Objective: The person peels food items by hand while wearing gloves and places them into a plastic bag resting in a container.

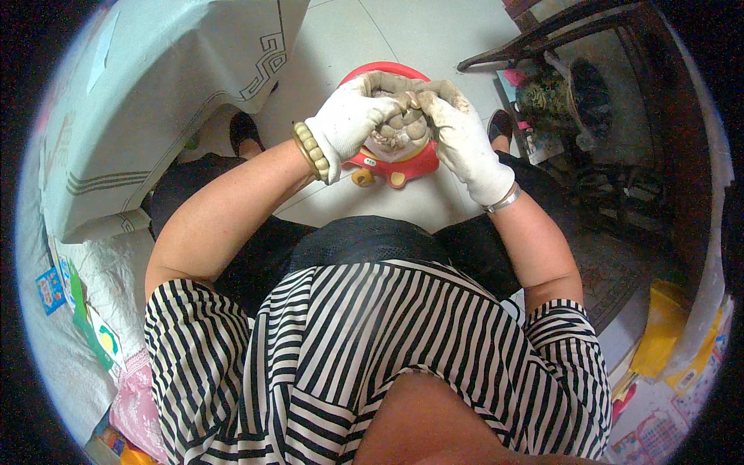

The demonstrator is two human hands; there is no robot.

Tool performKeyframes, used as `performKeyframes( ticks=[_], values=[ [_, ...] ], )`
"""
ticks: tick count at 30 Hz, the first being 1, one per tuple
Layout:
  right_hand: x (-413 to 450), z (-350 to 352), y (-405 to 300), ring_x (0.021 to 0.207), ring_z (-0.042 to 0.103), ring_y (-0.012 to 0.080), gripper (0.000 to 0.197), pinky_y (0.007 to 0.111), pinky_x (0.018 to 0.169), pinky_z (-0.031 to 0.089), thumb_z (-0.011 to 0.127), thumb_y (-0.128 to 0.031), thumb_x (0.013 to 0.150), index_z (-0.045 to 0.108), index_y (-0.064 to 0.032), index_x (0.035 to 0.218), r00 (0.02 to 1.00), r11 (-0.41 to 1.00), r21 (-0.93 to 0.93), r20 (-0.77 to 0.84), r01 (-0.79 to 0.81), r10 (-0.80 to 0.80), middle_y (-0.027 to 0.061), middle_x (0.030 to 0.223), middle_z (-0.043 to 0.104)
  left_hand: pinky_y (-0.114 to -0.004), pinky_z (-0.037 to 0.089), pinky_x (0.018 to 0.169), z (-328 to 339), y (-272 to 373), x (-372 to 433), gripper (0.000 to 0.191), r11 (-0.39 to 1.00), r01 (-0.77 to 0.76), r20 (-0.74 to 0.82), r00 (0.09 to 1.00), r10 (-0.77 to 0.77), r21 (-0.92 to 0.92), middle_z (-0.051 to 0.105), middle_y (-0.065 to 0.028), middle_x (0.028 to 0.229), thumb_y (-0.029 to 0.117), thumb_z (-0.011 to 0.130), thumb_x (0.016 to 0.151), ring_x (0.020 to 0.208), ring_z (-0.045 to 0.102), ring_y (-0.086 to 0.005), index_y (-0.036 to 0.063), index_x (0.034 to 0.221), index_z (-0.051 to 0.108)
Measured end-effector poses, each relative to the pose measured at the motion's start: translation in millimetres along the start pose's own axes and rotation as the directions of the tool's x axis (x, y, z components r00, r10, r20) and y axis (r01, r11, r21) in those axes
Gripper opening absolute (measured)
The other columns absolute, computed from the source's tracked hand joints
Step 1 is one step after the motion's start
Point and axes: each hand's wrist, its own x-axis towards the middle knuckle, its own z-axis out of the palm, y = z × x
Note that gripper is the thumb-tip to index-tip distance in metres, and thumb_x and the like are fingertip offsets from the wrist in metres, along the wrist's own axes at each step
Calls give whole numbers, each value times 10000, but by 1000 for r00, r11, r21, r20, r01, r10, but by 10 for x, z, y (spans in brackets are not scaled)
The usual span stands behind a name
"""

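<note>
Both hands wear white knit gloves stained brown at the fingers. My left hand point(363, 110) and my right hand point(459, 131) meet over a red plastic stool or seat point(421, 165). Between the fingertips is a small brownish piece point(412, 100), pinched from both sides; its kind is not plain. Just below it, on the red seat, lies a heap of rounded, earth-coloured lumps point(414, 129) with peel-like scraps point(383, 139) beside them. The gloves partly hide the heap and whatever holds it. A beaded bracelet circles the left wrist, and a metal band the right.
A table under a pale patterned cloth point(174, 116) stands on the left. To the right is a dark wooden frame point(546, 35) with a plant-like bundle point(543, 99) and other items beneath. Yellow bags point(660, 331) lie at the lower right. Tiled floor point(343, 35) shows beyond the stool.
</note>
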Motion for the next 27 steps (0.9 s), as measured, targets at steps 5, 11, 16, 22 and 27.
performKeyframes(
  ticks=[5,11,16,22,27],
  values=[
    [-8,4,-11,776,616,150,239,262,657,535,446,-132,925,477,33,1095,999,998,47,10,-31,30,113,954,593,-239,518,710,52,14,-22,240,993,13,-23,1000,-16,-116,609,-89,931,127,556,868,801,607,-119,-12,1060,515],
    [-7,-12,-25,705,601,127,238,236,596,520,446,-143,928,461,25,1096,998,996,-72,44,-44,47,110,899,591,-259,518,721,36,36,-13,244,980,68,-21,997,-73,-188,601,-98,957,131,569,872,813,607,-143,-2,1068,509],
    [6,-44,16,754,598,126,202,241,649,517,455,-141,929,471,-12,1084,998,991,-123,34,-50,54,90,907,584,-276,513,752,1,-49,35,252,986,61,7,998,-60,-153,599,-92,965,127,606,854,824,606,-155,14,1062,518],
    [-56,30,-52,781,624,154,181,253,652,538,459,-133,921,478,-28,1067,995,984,155,36,-93,88,97,932,591,-265,495,776,32,-40,42,268,997,-55,-25,998,56,48,585,-91,979,121,608,849,854,587,-138,5,1070,511],
    [-41,25,-89,790,645,205,206,308,684,562,457,-123,905,493,-17,1079,995,953,287,45,-97,88,129,929,606,-279,487,803,97,22,14,269,999,-52,-11,999,51,-15,578,-99,993,127,579,868,914,578,-153,-6,1089,502]
  ],
)
